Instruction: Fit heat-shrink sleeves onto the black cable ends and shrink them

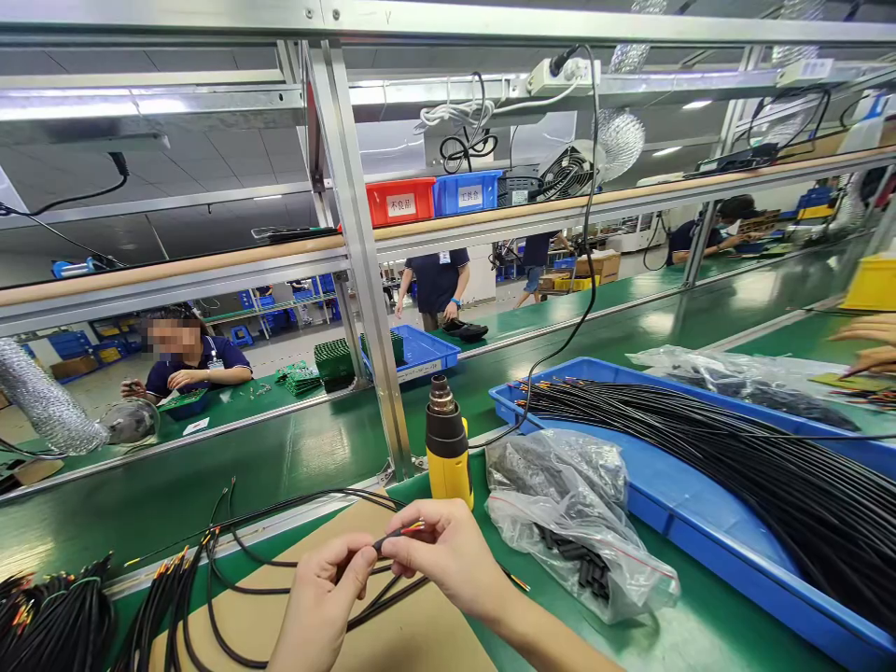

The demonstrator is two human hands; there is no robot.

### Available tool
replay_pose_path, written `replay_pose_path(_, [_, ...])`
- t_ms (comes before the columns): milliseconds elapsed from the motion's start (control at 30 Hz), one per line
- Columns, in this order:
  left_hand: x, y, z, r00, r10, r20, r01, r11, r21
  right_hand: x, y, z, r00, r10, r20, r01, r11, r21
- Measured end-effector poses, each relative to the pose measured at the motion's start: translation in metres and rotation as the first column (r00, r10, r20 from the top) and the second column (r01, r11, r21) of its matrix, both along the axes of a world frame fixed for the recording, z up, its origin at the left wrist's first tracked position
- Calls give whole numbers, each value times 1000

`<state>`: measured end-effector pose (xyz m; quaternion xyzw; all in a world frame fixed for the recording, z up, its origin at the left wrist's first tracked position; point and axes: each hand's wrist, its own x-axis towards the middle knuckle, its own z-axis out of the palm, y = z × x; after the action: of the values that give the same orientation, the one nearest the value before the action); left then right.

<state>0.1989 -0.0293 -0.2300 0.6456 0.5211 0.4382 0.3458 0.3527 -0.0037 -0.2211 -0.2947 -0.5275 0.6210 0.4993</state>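
Note:
Above a brown cardboard sheet (413,635), both hands meet at one end of a black cable (384,542). My left hand (328,588) is closed, its thumb and fingers pinching the black part. My right hand (448,551) grips the same cable closer to its tip, where short red and orange wires (413,528) stick out. A short piece of black tubing seems to lie around the cable, partly hidden by the fingers. Other black cables (231,588) loop over the cardboard. Just beyond my hands, a yellow and black heat gun (448,448) stands nozzle up.
Clear bags (581,523) of black tubing pieces lie right of the heat gun. Behind them, a long blue tray (700,518) holds many black cables. Cable bundles (63,611) lie at the left. A metal post (360,252) rises ahead. Another person's hand (872,341) shows at the right edge.

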Motion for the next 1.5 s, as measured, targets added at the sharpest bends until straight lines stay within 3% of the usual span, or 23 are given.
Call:
replay_pose_path(500, [0, -4, 0, 996, 56, -65, -52, 997, 62, 2, -2, 4, 996, -77, 52, 75, 996, 47])
replay_pose_path(700, [5, -8, 0, 988, 154, -31, -146, 974, 175, 2, -4, 4, 994, -90, 61, 86, 994, 65])
replay_pose_path(867, [7, -10, -1, 980, 191, -53, -162, 926, 340, 2, -4, 4, 996, -81, 27, 79, 995, 60])
replay_pose_path(1100, [8, -13, -7, 938, 302, -170, -151, 798, 583, -1, -2, -1, 998, -31, -52, 31, 1000, -4])
replay_pose_path(1200, [7, -12, -8, 936, 289, -199, -103, 768, 632, -2, -2, -1, 998, -11, -67, 10, 1000, -20])
replay_pose_path(1367, [-6, -5, -12, 938, 281, -203, -155, 864, 480, 3, 0, 3, 993, -66, -103, 64, 998, -18])
replay_pose_path(1500, [-14, -2, -12, 938, 320, -135, -249, 890, 382, 8, 2, 8, 986, -105, -132, 106, 994, -1])
